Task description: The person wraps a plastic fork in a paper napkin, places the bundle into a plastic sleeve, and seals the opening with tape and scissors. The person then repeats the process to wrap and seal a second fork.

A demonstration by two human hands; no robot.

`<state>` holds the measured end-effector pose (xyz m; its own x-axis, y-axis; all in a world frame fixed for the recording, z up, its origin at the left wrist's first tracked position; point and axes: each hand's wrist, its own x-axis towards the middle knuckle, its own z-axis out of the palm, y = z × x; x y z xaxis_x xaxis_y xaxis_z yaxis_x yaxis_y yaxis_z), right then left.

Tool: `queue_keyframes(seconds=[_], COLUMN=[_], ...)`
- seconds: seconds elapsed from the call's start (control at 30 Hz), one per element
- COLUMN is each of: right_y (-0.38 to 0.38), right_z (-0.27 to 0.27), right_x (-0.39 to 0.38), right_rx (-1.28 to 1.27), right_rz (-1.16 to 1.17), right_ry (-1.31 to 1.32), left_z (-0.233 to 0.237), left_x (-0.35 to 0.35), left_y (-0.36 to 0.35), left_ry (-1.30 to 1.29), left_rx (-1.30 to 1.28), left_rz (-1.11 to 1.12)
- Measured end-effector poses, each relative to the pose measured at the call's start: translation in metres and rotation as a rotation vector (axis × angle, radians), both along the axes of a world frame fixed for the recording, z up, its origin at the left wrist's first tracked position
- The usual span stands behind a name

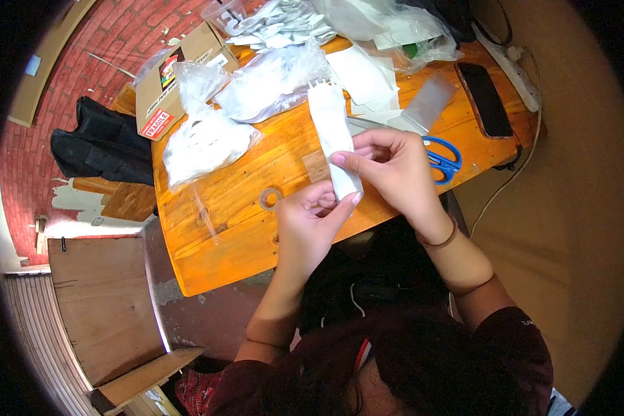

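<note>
A long white packet (331, 125) is held up over the wooden table (236, 243), its far end jagged. My left hand (308, 222) pinches its lower end between thumb and fingers. Higher up on the right edge, my right hand (395, 163) grips the same packet, thumb on its face. Just right of my right hand lie scissors with blue handles (445, 161); their blades are partly hidden behind the hand. A small roll of tape (270, 199) rests on the table left of my left hand.
Plastic bags of white items (211, 147) lie near a cardboard box (180, 76) at the back left. White sheets (367, 80) and a pile of white packets (281, 26) are at the back. A dark phone (485, 100) lies at the right, beside a power strip (513, 73).
</note>
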<state>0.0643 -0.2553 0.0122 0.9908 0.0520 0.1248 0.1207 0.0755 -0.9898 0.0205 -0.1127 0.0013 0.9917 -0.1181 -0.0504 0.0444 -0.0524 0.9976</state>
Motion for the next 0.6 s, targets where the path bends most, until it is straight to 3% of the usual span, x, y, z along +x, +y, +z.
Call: queue_keyframes(seconds=[0.1,0.3,0.6], right_y=[-0.003,-0.016,-0.109], right_z=[0.000,-0.003,-0.016], right_x=[-0.001,-0.003,-0.012], right_rx=[-0.057,0.123,0.617], right_rz=[-0.027,-0.074,-0.341], right_ry=[0.007,0.039,0.073], left_z=[-0.001,0.004,0.036], left_x=[0.001,0.002,0.048], left_y=[-0.002,-0.015,-0.019], left_ry=[0.002,-0.048,-0.221], left_rx=[-0.005,-0.035,0.567], left_rz=[-0.001,-0.007,-0.235])
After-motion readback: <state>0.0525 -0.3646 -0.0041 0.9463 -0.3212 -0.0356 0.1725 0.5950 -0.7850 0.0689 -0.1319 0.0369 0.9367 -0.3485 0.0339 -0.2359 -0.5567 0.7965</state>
